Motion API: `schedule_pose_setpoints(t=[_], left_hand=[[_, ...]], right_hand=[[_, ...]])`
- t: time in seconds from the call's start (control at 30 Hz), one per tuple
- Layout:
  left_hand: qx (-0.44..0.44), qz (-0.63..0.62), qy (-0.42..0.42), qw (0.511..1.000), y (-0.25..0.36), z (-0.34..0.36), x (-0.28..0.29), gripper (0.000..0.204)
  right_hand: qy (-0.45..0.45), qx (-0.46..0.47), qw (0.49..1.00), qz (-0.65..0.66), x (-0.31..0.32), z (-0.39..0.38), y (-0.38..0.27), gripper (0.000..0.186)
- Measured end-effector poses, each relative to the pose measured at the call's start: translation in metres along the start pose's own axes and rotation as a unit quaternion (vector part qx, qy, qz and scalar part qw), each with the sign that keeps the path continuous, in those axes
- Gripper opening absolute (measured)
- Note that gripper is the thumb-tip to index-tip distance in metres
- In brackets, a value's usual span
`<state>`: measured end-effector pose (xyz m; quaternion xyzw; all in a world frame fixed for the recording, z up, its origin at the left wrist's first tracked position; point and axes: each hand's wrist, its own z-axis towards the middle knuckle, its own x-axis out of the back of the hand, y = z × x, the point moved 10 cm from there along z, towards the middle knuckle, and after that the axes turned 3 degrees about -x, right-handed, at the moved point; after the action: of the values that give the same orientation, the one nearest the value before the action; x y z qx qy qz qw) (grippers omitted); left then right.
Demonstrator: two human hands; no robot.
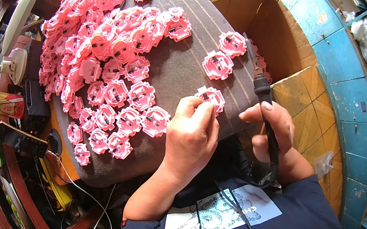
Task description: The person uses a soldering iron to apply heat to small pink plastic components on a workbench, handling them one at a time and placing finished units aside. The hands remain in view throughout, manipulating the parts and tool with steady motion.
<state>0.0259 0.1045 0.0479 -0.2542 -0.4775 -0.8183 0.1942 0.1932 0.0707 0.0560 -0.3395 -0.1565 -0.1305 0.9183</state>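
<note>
right hand (272, 130) clamped round soldering iron (261, 96) — upright, tip pointing away; left hand (192, 135) pinches pink plastic part (210, 97).

Hard daylight over a crowded workbench, seen through a fisheye lens.
Bright light falls from above, making the pink plastic parts (111, 68) glow and washing out some of their tops; the left hand (190, 138) casts a short, soft shadow on the dark striped cloth (184, 65). The centre is sharp. Toward the rim, the blue wall panels (341, 62) bend and soften, and black corners frame the round picture.
</note>
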Motion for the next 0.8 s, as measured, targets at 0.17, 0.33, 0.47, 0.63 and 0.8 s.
schedule_pose_setpoints(t=[0.17,0.33,0.47,0.63,0.8], left_hand=[[-0.007,0.004,0.005,1.000,0.002,0.000,0.000,0.023],[-0.006,0.016,-0.005,1.000,0.003,0.001,0.001,0.022],[0.002,0.010,-0.012,1.000,0.004,0.002,0.000,0.021],[0.001,0.008,-0.011,1.000,0.005,0.003,0.001,0.022],[0.000,0.011,-0.011,1.000,0.005,0.003,0.000,0.023]], right_hand=[[0.027,0.000,0.999,-0.024,0.024,0.005,-0.011,0.068],[-0.010,-0.008,1.000,0.024,0.031,0.003,-0.024,0.030],[-0.042,-0.023,0.998,0.043,0.025,0.006,-0.025,0.022],[-0.054,-0.015,0.997,0.045,0.021,0.008,-0.028,0.019],[-0.067,-0.015,0.997,0.041,0.018,0.009,-0.029,0.018]])
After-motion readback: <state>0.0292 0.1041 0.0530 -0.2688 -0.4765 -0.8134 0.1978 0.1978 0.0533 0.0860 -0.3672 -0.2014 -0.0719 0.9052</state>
